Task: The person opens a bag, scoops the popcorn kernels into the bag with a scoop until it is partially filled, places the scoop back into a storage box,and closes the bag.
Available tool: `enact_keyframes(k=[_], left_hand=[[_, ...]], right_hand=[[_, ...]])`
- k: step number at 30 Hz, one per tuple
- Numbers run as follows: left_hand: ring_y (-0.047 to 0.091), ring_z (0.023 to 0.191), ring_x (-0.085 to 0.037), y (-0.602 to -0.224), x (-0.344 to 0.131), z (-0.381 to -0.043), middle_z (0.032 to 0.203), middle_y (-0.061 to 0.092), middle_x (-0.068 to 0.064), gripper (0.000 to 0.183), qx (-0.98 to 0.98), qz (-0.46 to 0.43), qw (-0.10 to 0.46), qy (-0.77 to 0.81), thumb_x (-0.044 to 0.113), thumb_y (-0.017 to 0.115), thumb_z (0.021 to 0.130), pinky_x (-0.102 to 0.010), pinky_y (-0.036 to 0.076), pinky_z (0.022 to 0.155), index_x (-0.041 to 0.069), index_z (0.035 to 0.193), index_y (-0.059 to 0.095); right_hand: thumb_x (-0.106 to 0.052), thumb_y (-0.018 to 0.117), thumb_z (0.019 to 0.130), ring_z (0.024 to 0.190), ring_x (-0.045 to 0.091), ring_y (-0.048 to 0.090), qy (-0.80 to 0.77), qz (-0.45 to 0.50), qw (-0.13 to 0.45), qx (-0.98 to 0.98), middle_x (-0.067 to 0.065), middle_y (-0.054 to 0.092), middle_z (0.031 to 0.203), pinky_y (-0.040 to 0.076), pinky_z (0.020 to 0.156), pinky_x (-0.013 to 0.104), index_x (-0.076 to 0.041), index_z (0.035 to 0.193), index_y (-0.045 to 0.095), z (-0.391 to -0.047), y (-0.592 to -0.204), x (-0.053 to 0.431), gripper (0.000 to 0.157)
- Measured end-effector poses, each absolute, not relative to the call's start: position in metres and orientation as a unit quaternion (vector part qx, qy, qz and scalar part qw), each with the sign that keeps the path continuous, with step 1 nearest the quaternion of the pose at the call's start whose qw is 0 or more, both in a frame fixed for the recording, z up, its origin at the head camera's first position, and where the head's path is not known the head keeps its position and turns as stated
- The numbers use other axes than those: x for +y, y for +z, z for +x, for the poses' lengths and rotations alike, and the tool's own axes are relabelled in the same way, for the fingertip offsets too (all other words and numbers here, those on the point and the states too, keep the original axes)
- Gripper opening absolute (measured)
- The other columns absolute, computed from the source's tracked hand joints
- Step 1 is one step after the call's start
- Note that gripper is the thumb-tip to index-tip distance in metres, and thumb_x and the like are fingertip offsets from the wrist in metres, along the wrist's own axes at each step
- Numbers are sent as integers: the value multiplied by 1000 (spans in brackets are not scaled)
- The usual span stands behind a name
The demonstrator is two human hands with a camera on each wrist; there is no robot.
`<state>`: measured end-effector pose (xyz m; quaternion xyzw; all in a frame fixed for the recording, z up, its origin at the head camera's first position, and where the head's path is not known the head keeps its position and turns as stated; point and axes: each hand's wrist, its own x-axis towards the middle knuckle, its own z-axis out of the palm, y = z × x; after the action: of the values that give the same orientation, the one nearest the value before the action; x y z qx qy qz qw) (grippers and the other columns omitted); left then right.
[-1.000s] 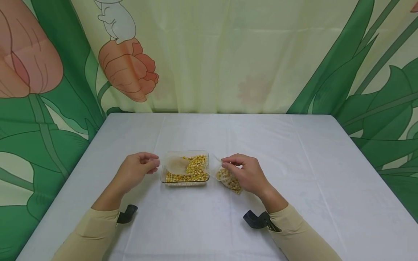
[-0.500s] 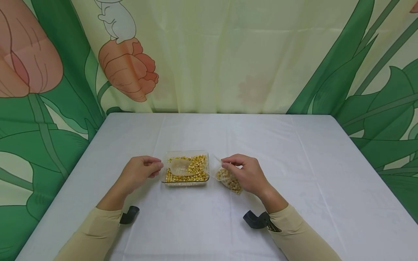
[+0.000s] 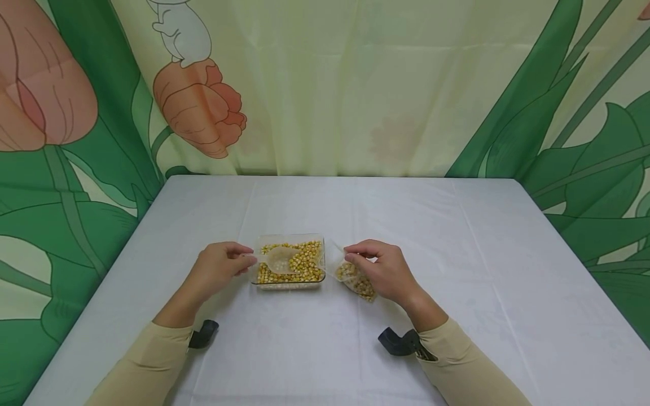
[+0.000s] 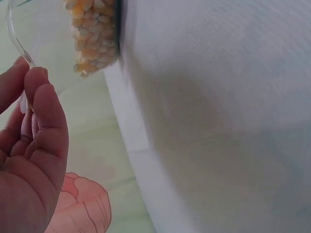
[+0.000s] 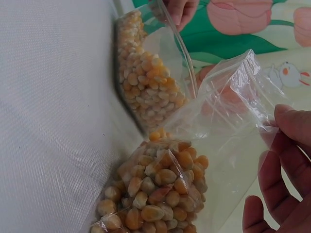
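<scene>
My left hand [image 3: 220,268] pinches the thin clear handle [image 4: 19,43] of a translucent scoop between thumb and fingertips. The scoop [image 3: 279,260] reaches over the left wall of a clear rectangular container [image 3: 289,286], its bowl among the yellow corn kernels [image 3: 307,256]. To the right of the container, my right hand [image 3: 381,268] pinches the upper edge of a clear plastic bag [image 5: 218,150] and holds it up. Corn kernels [image 5: 163,194] fill the bag's lower part, which sits on the table close beside the container.
A white cloth covers the table [image 3: 431,225], which ends at a straight back edge. Behind it hangs a curtain [image 3: 325,84] printed with flowers, leaves and a rabbit. Black wrist mounts [image 3: 203,334] stick out below both sleeves.
My left hand has moved slightly right and down, bringing the scoop lower onto the corn, and its bowl has tipped so the hollow shows. My right hand and the bag stay still.
</scene>
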<state>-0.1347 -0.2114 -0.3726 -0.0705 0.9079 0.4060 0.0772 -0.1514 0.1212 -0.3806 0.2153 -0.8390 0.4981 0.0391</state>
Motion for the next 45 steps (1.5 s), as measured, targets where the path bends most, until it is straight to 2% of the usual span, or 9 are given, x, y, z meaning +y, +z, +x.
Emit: enact_keyframes(k=[6,12,19,24,28,45], left_hand=[[63,86,-20,-368,-213,-134,94,70,-7,34,898,-55,91,428,28,70,96,-34,52,73,2,118,71],[66,87,-18,-369,-215,-136,101,72,-11,34,865,-43,102,489,22,66,98,-35,56,79,-3,122,67],[66,97,-20,-372,-212,-139,112,69,-13,34,857,-40,103,503,18,59,102,-33,56,84,-1,131,62],[66,102,-25,-374,-216,-140,114,67,-19,31,826,-39,114,551,9,55,103,-28,56,83,-9,129,58],[66,99,-23,-376,-219,-141,113,66,-22,32,805,-52,120,578,5,55,103,-25,56,81,-12,130,56],[63,90,-11,-386,-228,-139,101,65,-7,38,761,-52,123,635,6,54,104,-22,54,80,-17,134,47]], right_hand=[[-11,72,93,96,19,65,499,219,39,-838,-3,74,100,53,79,43,-6,105,78,-151,-380,121,15],[-10,72,93,96,19,65,500,224,40,-835,-2,74,100,53,80,46,-7,106,78,-151,-380,121,14],[-10,72,93,96,18,66,501,228,41,-834,-2,74,100,53,80,46,-8,106,79,-151,-381,121,14],[-11,71,94,95,18,65,501,226,38,-835,-2,74,100,53,80,45,-7,106,78,-151,-381,121,15],[-11,72,93,95,19,65,500,224,39,-836,-2,74,99,53,80,46,-6,106,78,-151,-380,121,15],[-13,71,94,96,18,65,495,215,39,-841,-3,74,99,53,79,40,-7,105,78,-151,-382,122,14]])
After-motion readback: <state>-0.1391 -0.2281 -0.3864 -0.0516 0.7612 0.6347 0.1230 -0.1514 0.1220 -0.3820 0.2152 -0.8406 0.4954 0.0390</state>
